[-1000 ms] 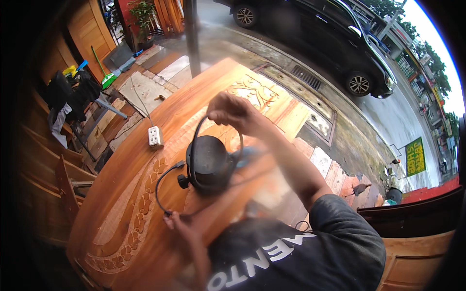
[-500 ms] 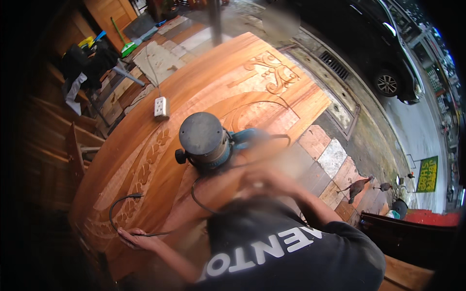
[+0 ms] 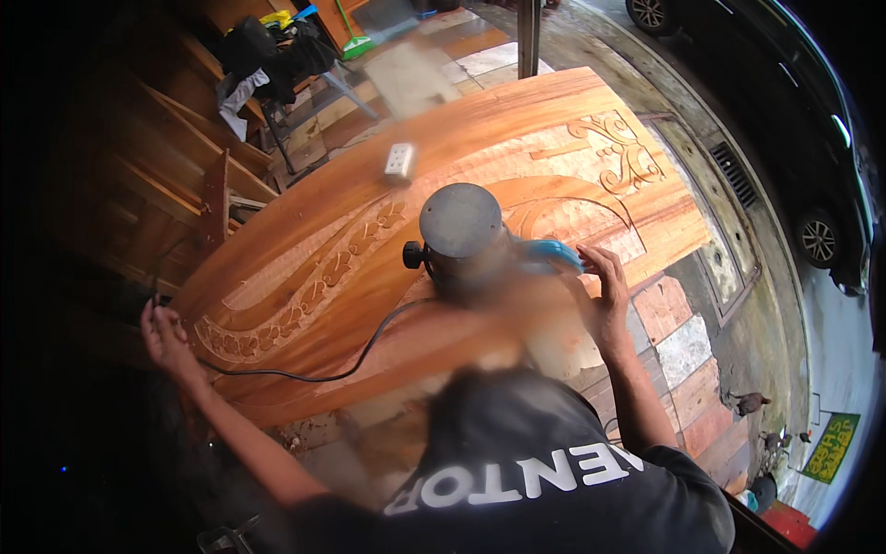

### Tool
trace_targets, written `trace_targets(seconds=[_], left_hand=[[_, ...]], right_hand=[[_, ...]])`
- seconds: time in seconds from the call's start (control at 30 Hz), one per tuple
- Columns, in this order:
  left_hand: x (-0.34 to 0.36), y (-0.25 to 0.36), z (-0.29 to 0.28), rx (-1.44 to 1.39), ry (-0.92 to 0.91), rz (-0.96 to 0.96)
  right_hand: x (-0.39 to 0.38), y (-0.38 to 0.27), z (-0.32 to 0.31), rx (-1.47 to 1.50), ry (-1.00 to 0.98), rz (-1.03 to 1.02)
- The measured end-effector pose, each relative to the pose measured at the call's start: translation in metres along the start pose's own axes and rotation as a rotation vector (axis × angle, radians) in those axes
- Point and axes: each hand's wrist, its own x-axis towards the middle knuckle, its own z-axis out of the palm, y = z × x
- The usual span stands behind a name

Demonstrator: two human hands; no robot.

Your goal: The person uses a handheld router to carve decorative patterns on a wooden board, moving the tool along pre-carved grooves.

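Observation:
A router [image 3: 461, 222] with a round dark top, a black side knob and blue parts stands upright on a carved wooden panel [image 3: 517, 129]. Its black power cord [image 3: 323, 379] runs across the panel to my left hand [image 3: 170, 343], whose fingers are closed on the cord near the panel's left end. The cord's plug end is lost in the dark beyond that hand. On the router's other side is my right hand [image 3: 606, 294], its fingers loosely bent and apart at the end of the blue part. Blur hides the router's base and some of this hand.
A white outlet box [image 3: 399, 162] sits on the panel beyond the router. Wooden furniture [image 3: 185, 157] stands on the left, near a chair heaped with dark cloth [image 3: 277, 51]. Past the patchwork tile floor are a post [image 3: 529, 37], a parked dark car [image 3: 784, 120] and several birds.
My left hand has moved farther out left, drawing the cord with it. My right hand has gone from near my body to the router's blue part. The whole view has shifted.

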Motion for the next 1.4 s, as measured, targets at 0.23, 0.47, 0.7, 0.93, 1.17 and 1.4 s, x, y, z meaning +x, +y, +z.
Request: trace_targets(seconds=[0.23,0.47,0.7,0.93,1.17,1.4], left_hand=[[-0.059,-0.029,0.15,-0.067,-0.183,-0.081],[-0.079,-0.16,0.176,-0.09,-0.239,-0.245],[-0.093,-0.14,0.21,0.51,-0.345,0.211],[-0.095,-0.159,0.228,0.465,-1.048,0.545],[-0.057,-0.131,0.265,0.323,-0.718,0.551],[0.005,-0.082,0.355,0.28,-0.774,0.645]], right_hand=[[-0.026,0.005,0.003,-0.119,-0.048,0.005],[-0.051,0.011,0.0,-0.098,-0.077,0.127],[-0.064,0.002,0.012,-0.279,-0.017,0.198],[-0.056,-0.019,0.039,-0.364,0.022,0.131],[-0.068,-0.035,0.05,-0.385,0.076,0.23],[-0.078,-0.041,0.041,-0.262,0.165,0.346]])
